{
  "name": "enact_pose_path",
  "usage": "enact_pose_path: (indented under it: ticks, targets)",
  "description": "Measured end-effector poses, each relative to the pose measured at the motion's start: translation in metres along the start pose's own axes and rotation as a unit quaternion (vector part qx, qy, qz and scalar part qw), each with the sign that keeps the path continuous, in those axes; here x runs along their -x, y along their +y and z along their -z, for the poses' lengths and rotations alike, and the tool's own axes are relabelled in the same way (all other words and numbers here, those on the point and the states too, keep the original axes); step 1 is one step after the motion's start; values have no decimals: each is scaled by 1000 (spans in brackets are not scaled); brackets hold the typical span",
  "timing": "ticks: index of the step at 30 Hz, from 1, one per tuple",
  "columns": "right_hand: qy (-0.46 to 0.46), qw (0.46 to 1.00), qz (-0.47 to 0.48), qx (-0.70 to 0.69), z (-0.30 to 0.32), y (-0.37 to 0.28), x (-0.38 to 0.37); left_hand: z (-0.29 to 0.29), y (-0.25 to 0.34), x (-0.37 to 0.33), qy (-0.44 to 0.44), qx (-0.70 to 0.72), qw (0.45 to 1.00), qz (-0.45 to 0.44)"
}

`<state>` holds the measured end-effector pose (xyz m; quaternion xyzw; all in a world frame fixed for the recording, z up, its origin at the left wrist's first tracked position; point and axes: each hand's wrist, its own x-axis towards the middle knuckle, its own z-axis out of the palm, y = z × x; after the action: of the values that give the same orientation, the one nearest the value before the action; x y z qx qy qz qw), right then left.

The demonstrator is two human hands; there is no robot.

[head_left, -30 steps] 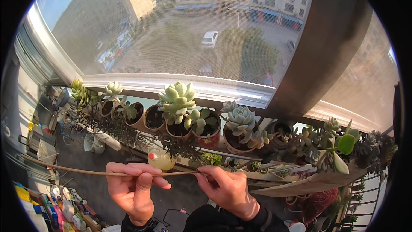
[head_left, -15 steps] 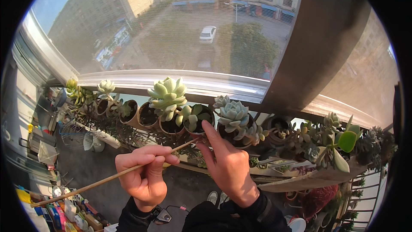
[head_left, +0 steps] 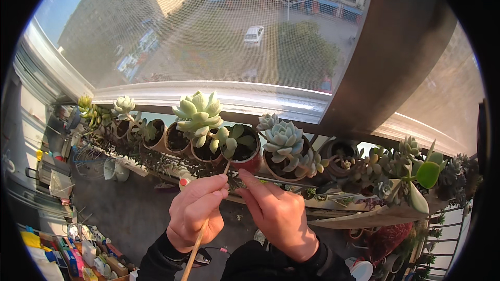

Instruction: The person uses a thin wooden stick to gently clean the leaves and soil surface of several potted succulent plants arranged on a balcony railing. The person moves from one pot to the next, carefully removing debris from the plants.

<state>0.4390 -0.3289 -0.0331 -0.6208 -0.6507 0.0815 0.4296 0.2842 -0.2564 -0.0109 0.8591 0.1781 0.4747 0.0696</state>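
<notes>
My left hand (head_left: pixel 195 211) pinches a thin wooden stick (head_left: pixel 194 255). The stick slants up from the lower edge, and its tip meets the rim area between two small pots. To the right, my right hand (head_left: pixel 281 216) has its index finger and thumb apart, holding nothing visible, its fingertips just below a reddish pot (head_left: pixel 249 164). Dark soil and a small leafy succulent (head_left: pixel 240 136) fill that pot. Left of it, a pale green rosette succulent (head_left: pixel 198 114) leans over the neighbouring pots. A blue-green rosette succulent (head_left: pixel 284 140) grows on the right.
More potted succulents line the ledge under the screened window (head_left: pixel 219 47); a long-leafed one (head_left: pixel 414 177) stands far right. A wide dark pillar (head_left: pixel 396 47) rises behind them. Boxes and clutter (head_left: pixel 88 257) lie at the lower left, with a white basin (head_left: pixel 361 270) at the lower right.
My left hand has swung the stick from a low slant to a steeper one, its tip now at the pots' rims. My right hand has drawn back and down from the reddish pot.
</notes>
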Motion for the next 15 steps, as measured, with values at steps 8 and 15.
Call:
enact_pose_path:
  ticks: [8, 15]
  targets:
    - [24, 999, -9, 22, -1, 1, -6, -3, 1, -1, 36, 53, 998, 7]
    - [36, 999, 2, 15, -1, 1, -7, -3, 0, -5, 1, -13, 997, -77]
